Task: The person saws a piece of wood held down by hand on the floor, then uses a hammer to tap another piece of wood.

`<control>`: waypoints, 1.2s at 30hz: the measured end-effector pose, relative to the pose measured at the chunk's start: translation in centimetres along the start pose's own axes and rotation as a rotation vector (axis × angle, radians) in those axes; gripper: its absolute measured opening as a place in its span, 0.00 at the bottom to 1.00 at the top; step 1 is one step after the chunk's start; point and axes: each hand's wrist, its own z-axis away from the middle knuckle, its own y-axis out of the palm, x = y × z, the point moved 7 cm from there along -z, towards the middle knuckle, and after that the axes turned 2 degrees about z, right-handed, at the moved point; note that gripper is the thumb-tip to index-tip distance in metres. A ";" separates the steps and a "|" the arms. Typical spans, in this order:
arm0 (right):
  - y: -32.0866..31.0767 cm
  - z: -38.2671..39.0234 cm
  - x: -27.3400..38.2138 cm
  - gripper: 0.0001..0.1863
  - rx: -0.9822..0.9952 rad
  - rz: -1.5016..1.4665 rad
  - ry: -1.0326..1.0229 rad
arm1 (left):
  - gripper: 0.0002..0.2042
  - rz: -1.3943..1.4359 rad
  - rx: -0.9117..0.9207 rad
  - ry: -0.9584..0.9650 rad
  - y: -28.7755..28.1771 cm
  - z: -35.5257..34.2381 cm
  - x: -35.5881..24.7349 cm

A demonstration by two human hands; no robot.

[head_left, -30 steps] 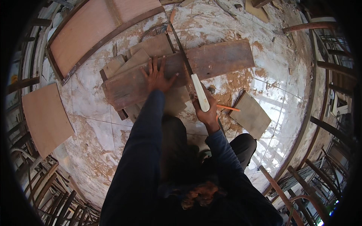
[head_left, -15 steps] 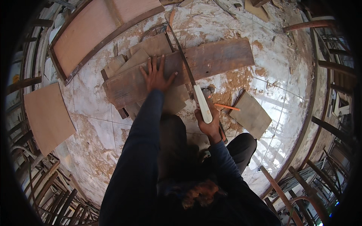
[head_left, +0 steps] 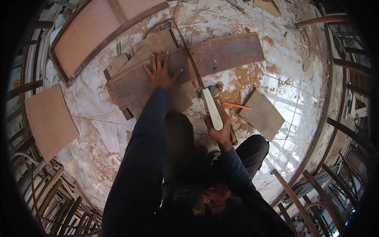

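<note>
My left hand (head_left: 161,75) lies flat with fingers spread on a long brown wooden board (head_left: 229,52), pressing on its left part. In my right hand (head_left: 219,132) is the white handle of a handsaw (head_left: 193,65). Its narrow dark blade crosses the board just right of my left hand, with the tip pointing away from me. Beneath the board's left part lie several thinner wood pieces (head_left: 158,42). A hammer (head_left: 215,90) rests on the floor, partly hidden by the saw handle and my right hand.
An orange pencil (head_left: 237,106) lies beside a square wood panel (head_left: 262,113) at the right. At the far left are a framed panel (head_left: 90,37) and a tan sheet (head_left: 51,122). Sawdust (head_left: 242,85) covers parts of the tiled floor. Stacked wooden frames (head_left: 51,193) line the sides.
The view has shifted slightly, so the board and hammer appear higher. Relative to the board, the saw has drawn back a little toward me. My left hand stays on the board.
</note>
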 end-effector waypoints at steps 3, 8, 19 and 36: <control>-3.8 11.1 1.2 0.33 -0.048 0.061 -0.122 | 0.46 -0.010 0.060 -0.059 0.2 0.4 1.1; -3.5 7.8 1.6 0.29 -0.032 -0.028 -0.023 | 0.45 -0.012 0.076 -0.041 -0.3 0.2 -0.3; 1.3 -1.5 1.0 0.33 -0.131 -0.038 -0.250 | 0.45 -0.043 0.107 -0.037 -1.0 0.5 0.1; -6.3 17.2 1.5 0.29 0.009 -0.049 0.076 | 0.44 0.022 0.042 0.010 -0.5 2.1 -1.7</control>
